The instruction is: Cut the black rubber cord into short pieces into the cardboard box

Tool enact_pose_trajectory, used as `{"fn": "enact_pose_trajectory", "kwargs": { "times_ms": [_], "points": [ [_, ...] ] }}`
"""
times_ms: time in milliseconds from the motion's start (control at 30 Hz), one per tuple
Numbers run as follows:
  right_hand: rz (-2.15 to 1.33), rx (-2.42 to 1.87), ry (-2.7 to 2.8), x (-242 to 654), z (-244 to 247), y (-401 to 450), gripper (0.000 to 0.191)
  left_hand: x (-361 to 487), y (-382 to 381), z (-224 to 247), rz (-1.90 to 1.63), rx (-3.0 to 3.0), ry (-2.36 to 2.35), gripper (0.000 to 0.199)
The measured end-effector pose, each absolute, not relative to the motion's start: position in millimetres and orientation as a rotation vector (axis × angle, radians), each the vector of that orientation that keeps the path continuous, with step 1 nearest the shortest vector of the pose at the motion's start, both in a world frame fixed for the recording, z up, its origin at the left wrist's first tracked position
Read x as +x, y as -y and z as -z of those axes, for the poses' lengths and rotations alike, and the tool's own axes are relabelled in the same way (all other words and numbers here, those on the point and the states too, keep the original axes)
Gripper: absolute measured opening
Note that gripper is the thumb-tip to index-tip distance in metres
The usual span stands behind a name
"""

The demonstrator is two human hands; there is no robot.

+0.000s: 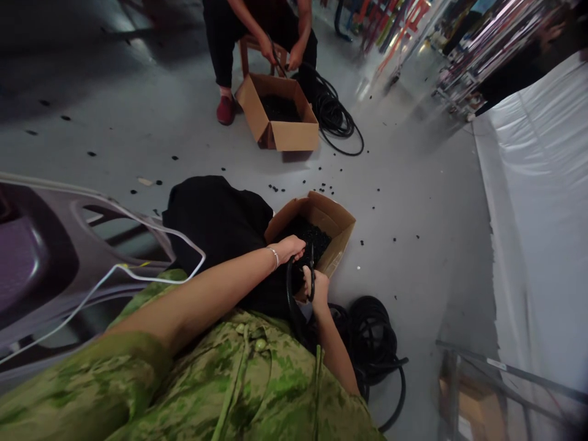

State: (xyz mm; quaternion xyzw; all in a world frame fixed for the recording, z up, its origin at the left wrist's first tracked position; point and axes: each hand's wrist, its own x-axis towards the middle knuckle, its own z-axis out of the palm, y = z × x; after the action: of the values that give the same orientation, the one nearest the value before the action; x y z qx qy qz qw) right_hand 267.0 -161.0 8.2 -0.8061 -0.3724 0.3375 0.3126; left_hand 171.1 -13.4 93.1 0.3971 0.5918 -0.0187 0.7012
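Observation:
My left hand [291, 248], with a bracelet at the wrist, is closed on a black hose [289, 285] that curves down toward my lap. My right hand [318, 286] grips black-handled scissors [313, 274], their blades pointing up close to the left hand's fingertips. Whether the blades touch the hose I cannot tell. Both hands are over an open cardboard box [342, 236] holding many small black pieces [316, 236]. Coiled black hose [373, 324] lies on the floor to the right of my lap.
Across from me a seated person works over another cardboard box [294, 136], beside a coil of black hose [337, 116]. Small black bits [323, 185] dot the grey floor. A purple plastic chair [37, 257] and white cable [156, 278] are at left, a metal frame [505, 373] lower right.

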Motion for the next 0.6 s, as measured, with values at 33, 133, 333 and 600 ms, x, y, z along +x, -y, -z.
{"fn": "enact_pose_trajectory", "kwargs": {
  "times_ms": [33, 133, 333, 600],
  "points": [
    [-0.906, -2.134, 0.953, 267, -7, 161, 0.057, 172, 14, -94, 0.004, 0.864, -1.351, 0.027],
    [-1.051, -2.120, 0.855, 268, -9, 160, 0.055, 175, 18, -99, -0.094, 0.799, -1.384, 0.026],
    [-1.181, -1.775, 0.491, 266, -21, 168, 0.051, 166, 27, -131, -0.373, 0.541, -1.281, 0.015],
    [-1.275, -1.597, 0.212, 278, -17, 165, 0.046, 127, -1, -152, -0.613, 0.272, -1.278, 0.018]
  ]
}}
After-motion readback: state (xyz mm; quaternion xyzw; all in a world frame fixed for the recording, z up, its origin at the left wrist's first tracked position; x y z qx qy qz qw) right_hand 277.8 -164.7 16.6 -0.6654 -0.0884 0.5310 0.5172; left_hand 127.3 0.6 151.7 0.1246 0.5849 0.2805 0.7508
